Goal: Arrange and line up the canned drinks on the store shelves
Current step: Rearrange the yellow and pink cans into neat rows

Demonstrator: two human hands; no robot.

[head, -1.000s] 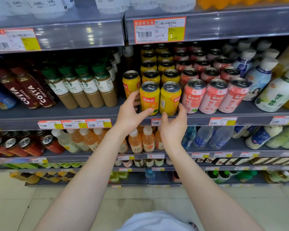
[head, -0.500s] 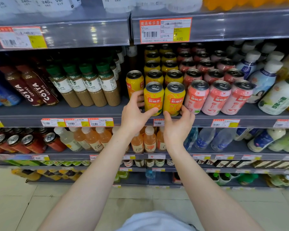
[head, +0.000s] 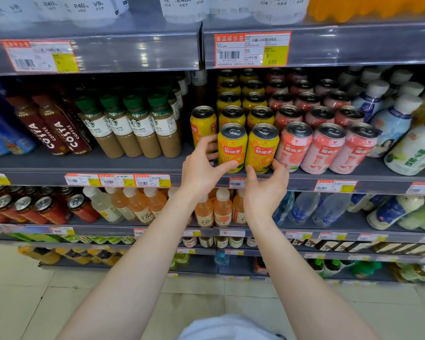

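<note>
Two yellow orange-drink cans stand side by side at the front edge of the middle shelf (head: 142, 168), the left front yellow can (head: 232, 146) and the right front yellow can (head: 261, 147). My left hand (head: 201, 168) wraps the left one low down, thumb on its front, fingers behind its left side. My right hand (head: 268, 187) clasps the base of the right one, thumb in front, fingers between it and the pink cans (head: 322, 148). A lone yellow can (head: 203, 126) stands further back to the left, outside the two yellow rows (head: 243, 99).
Starbucks latte bottles (head: 133, 128) and Costa coffee bottles (head: 57, 131) fill the shelf to the left. White bottles (head: 390, 119) stand to the right of the pink cans. Price tags line the shelf edges. Lower shelves hold more bottles and cans; tiled floor lies below.
Both hands have moved in and closed around the bases of the two front yellow cans. The view has shifted slightly; the cans stay in place.
</note>
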